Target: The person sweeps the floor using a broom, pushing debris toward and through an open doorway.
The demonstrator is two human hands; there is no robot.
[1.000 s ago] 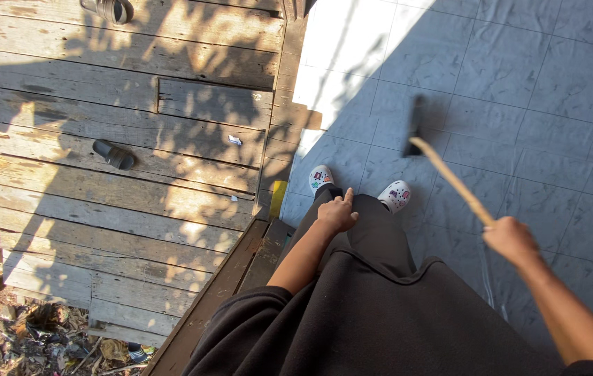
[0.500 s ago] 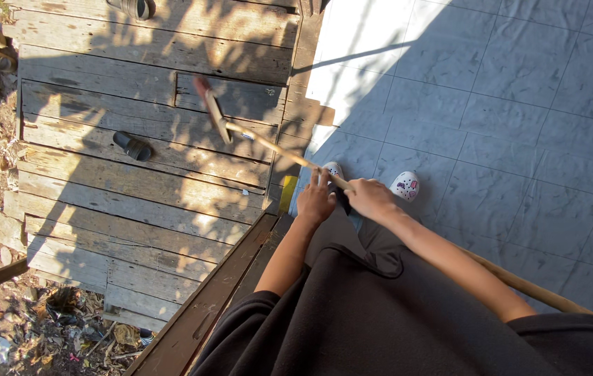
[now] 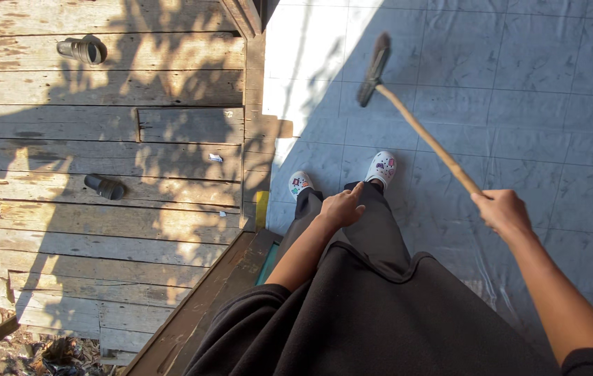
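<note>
Over grey tiled floor (image 3: pixel 533 104): right hand (image 3: pixel 502 211) clenched on long wooden-handled broom (image 3: pixel 422 132), shaft running forward-left to dark head; left hand (image 3: pixel 342 207) loose, empty, well apart.

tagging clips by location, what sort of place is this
Most likely the tiled porch of a house, beside a weathered plank deck outdoors. Loose sandals lie on the planks, tree shadows fall across them, and the right hand holds a broom over the grey tiles.

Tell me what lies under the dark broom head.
Under the dark broom head on the long wooden stick, held by the right hand, lies grey tiled floor, part sunlit, part shaded. Whether the bristles touch the tiles cannot be seen.
</note>
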